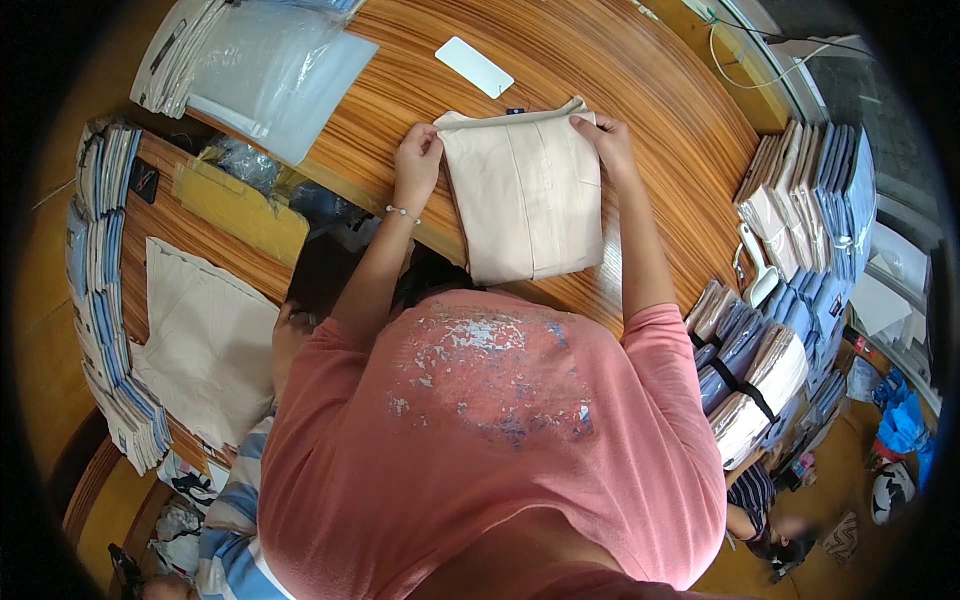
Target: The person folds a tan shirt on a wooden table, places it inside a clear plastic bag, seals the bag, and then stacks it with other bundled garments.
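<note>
A folded beige garment [525, 205] lies on the wood-grain table in front of me. A seam runs down its middle, and a small dark label [514, 111] sticks out at its far edge. My left hand [418, 157] pinches its far left corner between thumb and fingers; a beaded bracelet circles that wrist. At the far right corner, my right hand [609, 140] grips the edge, thumb on top and fingers partly hidden behind the cloth. Beyond the garment lies a white rectangular card [474, 67], touched by neither hand.
Clear plastic bags [285, 90] and folded garments are piled at the far left. Bagged garments [800, 200] stand in stacks at the right, by a white handled tool [758, 265]. Another beige garment [205, 335] lies on the left table beside a person in a striped sleeve [235, 510].
</note>
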Motion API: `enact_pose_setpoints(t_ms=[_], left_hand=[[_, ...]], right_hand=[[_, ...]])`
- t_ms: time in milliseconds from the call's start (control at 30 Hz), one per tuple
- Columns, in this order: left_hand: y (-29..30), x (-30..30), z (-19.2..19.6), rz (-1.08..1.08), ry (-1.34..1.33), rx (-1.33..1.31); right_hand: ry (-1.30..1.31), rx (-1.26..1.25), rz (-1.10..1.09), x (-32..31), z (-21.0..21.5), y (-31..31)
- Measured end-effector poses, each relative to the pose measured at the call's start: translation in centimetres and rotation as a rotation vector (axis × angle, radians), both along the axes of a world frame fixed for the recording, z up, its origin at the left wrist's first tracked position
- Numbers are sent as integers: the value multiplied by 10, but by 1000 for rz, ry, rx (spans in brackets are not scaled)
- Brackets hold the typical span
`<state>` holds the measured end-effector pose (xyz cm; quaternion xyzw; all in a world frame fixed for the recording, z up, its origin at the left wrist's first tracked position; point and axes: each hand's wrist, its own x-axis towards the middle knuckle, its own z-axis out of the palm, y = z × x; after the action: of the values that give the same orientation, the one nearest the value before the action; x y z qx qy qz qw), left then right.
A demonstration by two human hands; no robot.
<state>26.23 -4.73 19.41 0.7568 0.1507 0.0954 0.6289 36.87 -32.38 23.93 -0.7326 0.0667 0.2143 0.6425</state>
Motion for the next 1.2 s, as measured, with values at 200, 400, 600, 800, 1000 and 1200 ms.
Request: enact_pose_setpoints(t_ms=[200,400,600,800,1000,1200], left_hand=[[-11,1,28,-104,0,157],[-8,3,16,21,-21,185],[-8,7,26,-18,35,286],[-2,14,24,-22,55,303],[1,18,22,-47,88,-48],[5,20,15,3,123,-196]], right_hand=[[27,-8,4,6,-3,-1],[68,71,-13,4,8,0],[147,136,-40,7,11,1],[115,156,-71,13,6,0],[174,154,-151,21,6,-4],[89,160,-192,23,-3,3]])
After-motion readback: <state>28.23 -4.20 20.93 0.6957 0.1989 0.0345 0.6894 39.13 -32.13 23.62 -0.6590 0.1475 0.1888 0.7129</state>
